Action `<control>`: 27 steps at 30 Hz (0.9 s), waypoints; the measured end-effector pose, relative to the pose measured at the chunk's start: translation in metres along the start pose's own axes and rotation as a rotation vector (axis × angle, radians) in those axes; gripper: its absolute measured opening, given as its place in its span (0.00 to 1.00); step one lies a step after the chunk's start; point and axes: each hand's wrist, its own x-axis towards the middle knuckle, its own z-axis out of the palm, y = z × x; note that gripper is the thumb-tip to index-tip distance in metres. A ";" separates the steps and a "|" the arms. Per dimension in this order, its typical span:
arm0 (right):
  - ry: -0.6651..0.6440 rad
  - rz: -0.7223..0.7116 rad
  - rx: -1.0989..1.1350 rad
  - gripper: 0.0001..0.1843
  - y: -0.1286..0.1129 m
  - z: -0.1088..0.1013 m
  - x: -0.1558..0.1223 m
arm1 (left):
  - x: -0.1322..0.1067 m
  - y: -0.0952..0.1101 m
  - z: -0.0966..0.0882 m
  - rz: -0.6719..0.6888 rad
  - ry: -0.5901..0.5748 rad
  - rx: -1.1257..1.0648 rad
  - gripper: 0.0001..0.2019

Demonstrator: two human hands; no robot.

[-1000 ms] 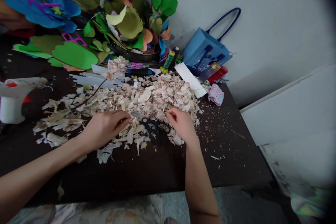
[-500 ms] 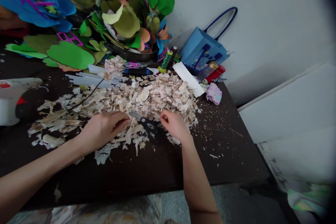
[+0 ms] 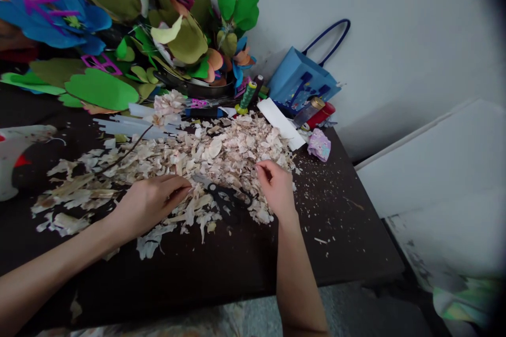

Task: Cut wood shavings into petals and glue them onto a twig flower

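The papery flakes (image 3: pixel 221 152) lie heaped just behind the black-handled scissors (image 3: pixel 231 202). They are light and brittle; pinch small bunches at the edge. The left hand (image 3: pixel 152 205) and right hand (image 3: pixel 278 188) sit half-closed on them, any grip unclear.

One left hand (image 3: pixel 148 205) and one right hand (image 3: pixel 276 189) are working over one pair of black scissors (image 3: pixel 225 200).
The one counter (image 3: pixel 340 221) is carrying one heap of pale flakes (image 3: pixel 213 152), one glue gun (image 3: pixel 23 137), one green thread spool (image 3: pixel 247 96), one white strip (image 3: pixel 279 124), one crumpled lilac scrap (image 3: pixel 319 145) and one blue bag (image 3: pixel 300 79) with one dark blue handle (image 3: pixel 328 37).
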 end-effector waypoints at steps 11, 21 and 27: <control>0.393 0.094 0.032 0.11 0.028 -0.018 0.005 | -0.003 -0.003 0.005 0.013 -0.029 0.042 0.14; 0.450 0.065 0.008 0.10 0.043 -0.012 0.011 | -0.005 -0.011 0.011 -0.008 -0.070 0.029 0.17; 0.486 0.053 -0.010 0.10 0.045 -0.018 0.010 | -0.005 -0.007 0.010 -0.016 -0.051 0.034 0.18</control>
